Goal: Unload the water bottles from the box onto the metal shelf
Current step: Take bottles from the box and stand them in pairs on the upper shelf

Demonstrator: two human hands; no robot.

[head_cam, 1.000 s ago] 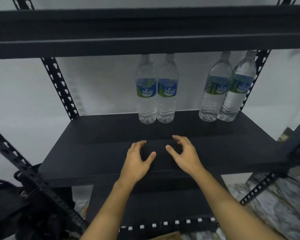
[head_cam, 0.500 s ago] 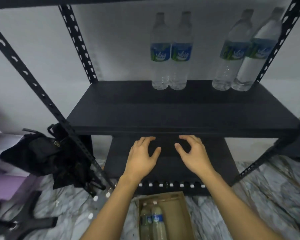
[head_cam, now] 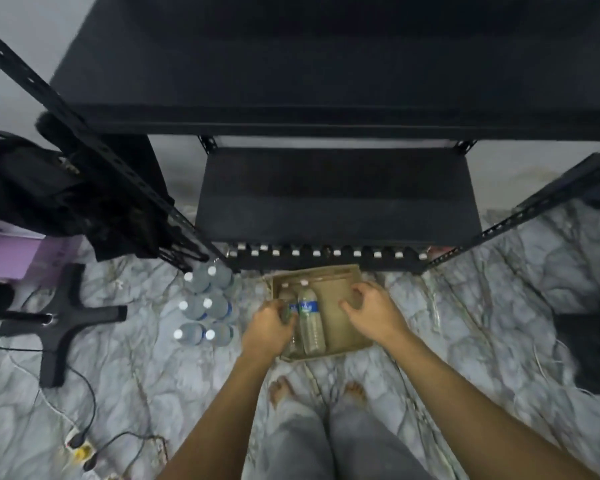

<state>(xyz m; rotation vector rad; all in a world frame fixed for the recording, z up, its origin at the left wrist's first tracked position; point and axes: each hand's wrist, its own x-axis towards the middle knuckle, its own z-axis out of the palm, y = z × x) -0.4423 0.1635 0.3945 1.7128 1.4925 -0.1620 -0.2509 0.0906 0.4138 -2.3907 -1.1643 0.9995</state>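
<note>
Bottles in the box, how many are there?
2. The right bottle lies in the left half of the box; the left bottle lies beside it at the wall, gripped by the left hand. None looks hidden.

Marble floor (head_cam: pixel 499 306): cardboard box (head_cam: pixel 335 308), loose bottles (head_cam: pixel 205 306)

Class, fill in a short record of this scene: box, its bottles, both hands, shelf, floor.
Box: cardboard box on the floor before the metal shelf
Contents: left bottle and right bottle, lying side by side
Hands: left hand grips the left bottle; right hand hovers open over the box's bare side
Floor: six upright floor bottles left of the box
</note>
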